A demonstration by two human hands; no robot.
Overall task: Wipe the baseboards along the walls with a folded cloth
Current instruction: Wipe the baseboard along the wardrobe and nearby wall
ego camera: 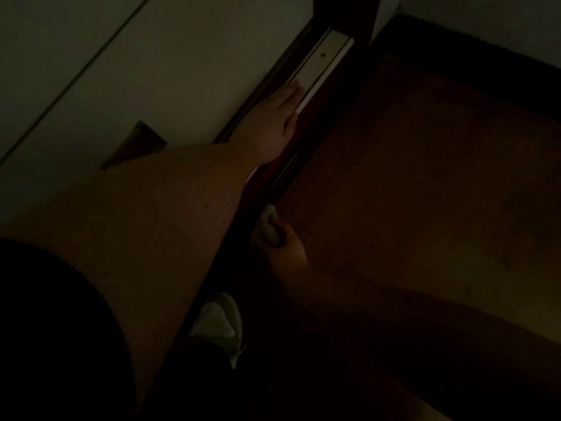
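1. The right hand [283, 244] grips a bunched pale cloth [268, 224], fingers curled round it, and presses it against the dark baseboard [291, 165] where that strip meets the floor [425, 177]. Held low like this, the cloth can run along the strip's face.
2. The left hand [277, 118] lies flat and wide, fingers straight, on the edge of a pale door [321, 60] higher up. It holds nothing; it seems to steady the bent-over body or keep the door out of the way.
3. The room is very dim, so whether the cloth is neatly folded or just wadded is hard to tell.
4. A light-coloured shoe [220, 322] stands just beside the baseboard, nearer the person than the cloth, and would block a stroke pulled back that way.
5. The pale wall [151, 71] rises above; farther on, the strip ends at a dark corner where the door stands.
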